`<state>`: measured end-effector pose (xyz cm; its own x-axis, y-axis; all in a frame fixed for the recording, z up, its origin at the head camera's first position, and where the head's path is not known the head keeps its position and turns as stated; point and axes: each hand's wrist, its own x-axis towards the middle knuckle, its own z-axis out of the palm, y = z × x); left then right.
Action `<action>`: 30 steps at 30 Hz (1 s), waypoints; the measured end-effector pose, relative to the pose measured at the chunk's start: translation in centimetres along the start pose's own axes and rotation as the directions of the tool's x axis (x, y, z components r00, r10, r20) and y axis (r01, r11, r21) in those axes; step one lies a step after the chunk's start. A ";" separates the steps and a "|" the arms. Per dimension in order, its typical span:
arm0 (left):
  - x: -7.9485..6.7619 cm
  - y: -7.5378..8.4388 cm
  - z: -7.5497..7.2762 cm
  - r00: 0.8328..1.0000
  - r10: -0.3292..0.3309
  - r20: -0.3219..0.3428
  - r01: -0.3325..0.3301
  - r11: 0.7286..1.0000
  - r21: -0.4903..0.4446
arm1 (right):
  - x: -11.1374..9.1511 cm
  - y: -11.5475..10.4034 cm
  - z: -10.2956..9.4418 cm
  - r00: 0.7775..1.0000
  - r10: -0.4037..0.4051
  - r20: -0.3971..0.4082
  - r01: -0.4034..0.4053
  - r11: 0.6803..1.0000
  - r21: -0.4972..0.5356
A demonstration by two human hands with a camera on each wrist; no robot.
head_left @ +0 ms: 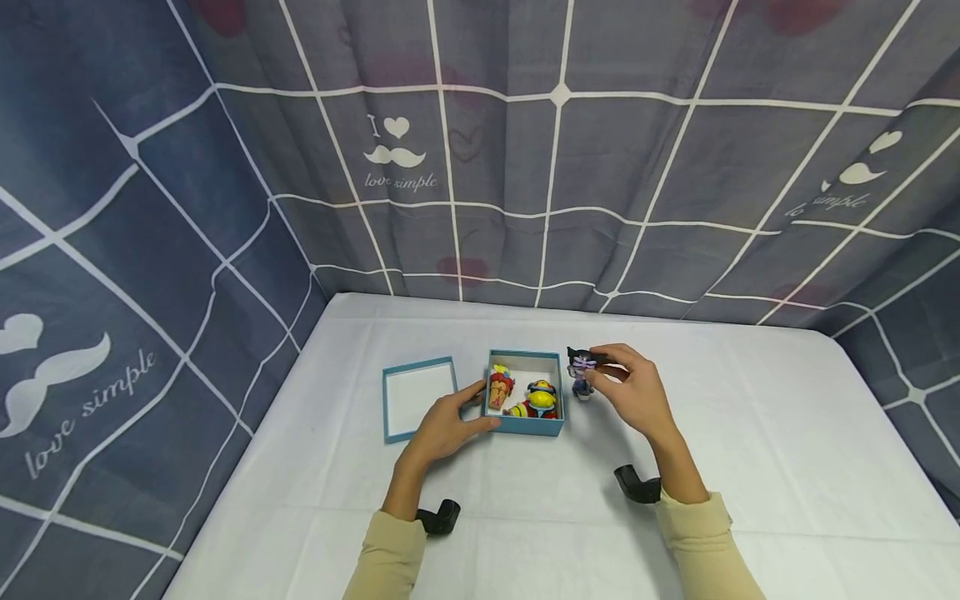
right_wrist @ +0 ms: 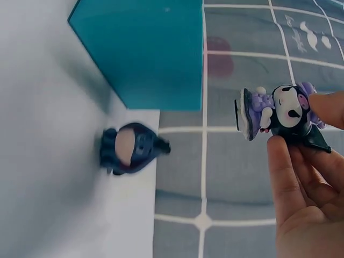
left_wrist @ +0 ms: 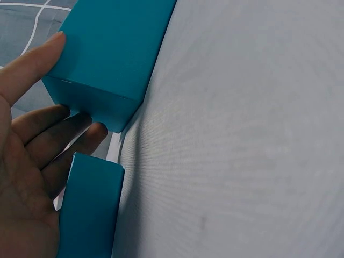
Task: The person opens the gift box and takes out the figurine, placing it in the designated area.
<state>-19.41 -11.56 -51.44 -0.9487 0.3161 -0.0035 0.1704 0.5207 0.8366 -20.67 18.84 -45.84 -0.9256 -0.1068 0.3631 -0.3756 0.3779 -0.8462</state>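
My right hand (head_left: 633, 392) pinches a small black-and-purple figurine (right_wrist: 290, 110) between thumb and fingers, just right of the blue box (head_left: 528, 426). In the right wrist view, the figurine has a white face and lies sideways across the frame. A dark blue donkey figurine (right_wrist: 131, 149) stands on the table beside the box. My left hand (head_left: 447, 427) rests against the box's front left corner, thumb at the front and extended fingers along the left side. Inside the box lie a red-haired figurine (head_left: 499, 387) and a yellow-and-blue figurine (head_left: 542, 398).
The blue-rimmed box lid (head_left: 418, 398), white inside, lies left of the box, close to my left hand. A white cloth covers the table (head_left: 750, 417). Grey-blue checked curtains (head_left: 495, 150) hang behind it and at the sides. Black mounts (head_left: 637, 485) are on both wrists.
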 end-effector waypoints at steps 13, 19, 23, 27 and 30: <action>0.1 0.0 0.0 1.000 -0.009 0.003 0.009 1.000 0.002 | -1.5 1.1 -2.3 0.997 0.066 -0.043 -0.066 0.998 0.012; 0.1 0.0 0.0 1.000 -0.014 0.003 0.014 1.000 0.003 | -2.0 2.0 -2.5 0.992 0.128 -0.021 -0.128 0.992 0.021; 0.2 0.0 0.1 1.000 -0.010 0.002 0.010 1.000 -0.004 | -2.4 2.8 -2.4 0.989 0.149 -0.014 -0.149 0.989 0.005; 0.3 -0.1 0.1 1.000 -0.007 0.003 0.007 1.000 -0.011 | -2.5 3.7 -2.2 0.989 0.149 -0.017 -0.149 0.989 -0.002; 0.2 -0.2 0.1 1.000 -0.007 0.000 0.007 1.000 -0.010 | -2.5 4.3 -2.2 0.990 0.139 -0.014 -0.139 0.990 -0.006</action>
<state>-19.63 -11.47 -51.64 -0.9499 0.3123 -0.0095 0.1610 0.5153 0.8418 -19.85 22.73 -49.55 -0.9681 -0.0400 0.2472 -0.2426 0.3943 -0.8864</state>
